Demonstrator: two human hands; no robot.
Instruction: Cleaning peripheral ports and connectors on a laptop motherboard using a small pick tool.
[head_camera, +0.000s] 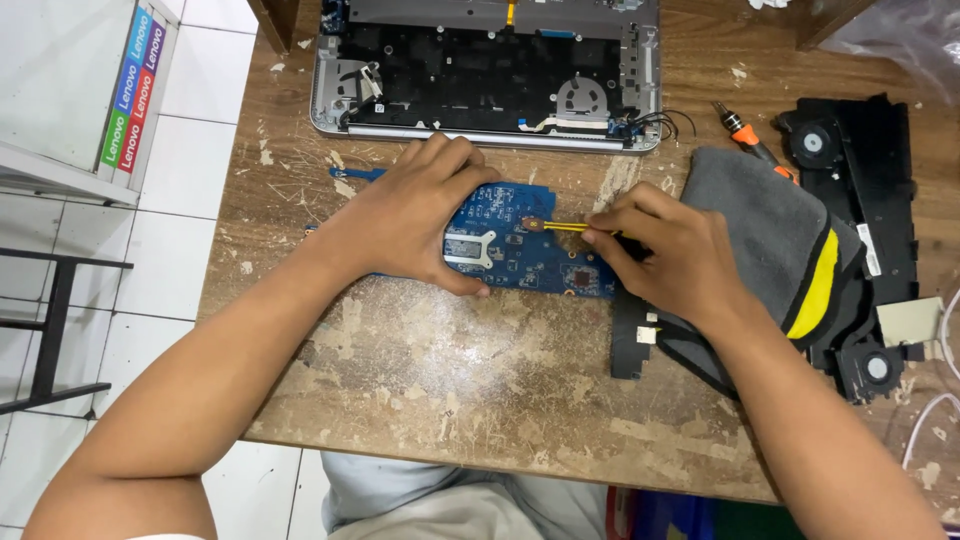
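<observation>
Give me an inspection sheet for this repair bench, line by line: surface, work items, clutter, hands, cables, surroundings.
Surface: wooden table, badly worn, with pale scuffs and flecks.
Work items: blue circuit board flat on the table; thin yellow brush, tip on the board.
Clutter: opened laptop chassis at the far edge; grey cloth with a yellow stripe; orange-handled screwdriver; black plastic assembly with round speaker-like parts.
Hands: left hand presses on the board; right hand pinches the brush.
Cables: black wires at the chassis corner; white cable at right.
Surroundings: white tiled floor; white cabinet at left.
</observation>
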